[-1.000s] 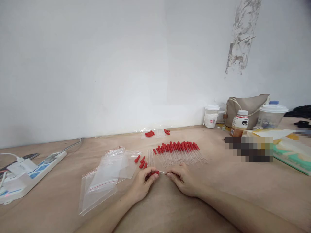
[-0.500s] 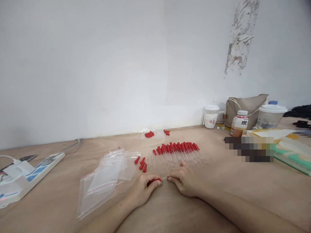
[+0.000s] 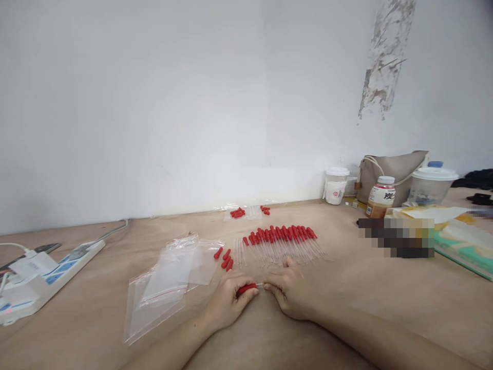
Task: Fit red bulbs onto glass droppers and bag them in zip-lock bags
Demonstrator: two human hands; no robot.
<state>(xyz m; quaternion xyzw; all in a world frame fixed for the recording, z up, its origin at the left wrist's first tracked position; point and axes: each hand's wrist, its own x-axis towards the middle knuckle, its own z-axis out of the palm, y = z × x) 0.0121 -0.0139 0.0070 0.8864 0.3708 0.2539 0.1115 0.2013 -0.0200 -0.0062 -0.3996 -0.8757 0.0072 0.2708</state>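
My left hand point(image 3: 228, 299) is closed around a red rubber dropper bulb point(image 3: 246, 289), thumb and fingers on either side of it. A thin clear dropper tube point(image 3: 259, 285) runs from the bulb's mouth into my right hand point(image 3: 290, 289), whose fingers pinch it; its far end is hidden. Beyond my hands lies a row of droppers with red bulbs point(image 3: 284, 234). Several bare tubes point(image 3: 239, 252) lie at that row's left end. Loose red bulbs point(image 3: 226, 254) rest just past my left hand.
Clear zip bags point(image 3: 165, 277) lie at left, near a power strip point(image 3: 63, 275) with chargers. Against the wall is a clear bag with red bulbs point(image 3: 238, 212). A paper cup point(image 3: 336, 186), a bottle point(image 3: 380, 198) and a grey bag point(image 3: 391, 174) stand at back right.
My hands have come slightly closer together, so less of the tube shows between them. More of the red bulb is visible in my left hand. The view has shifted slightly.
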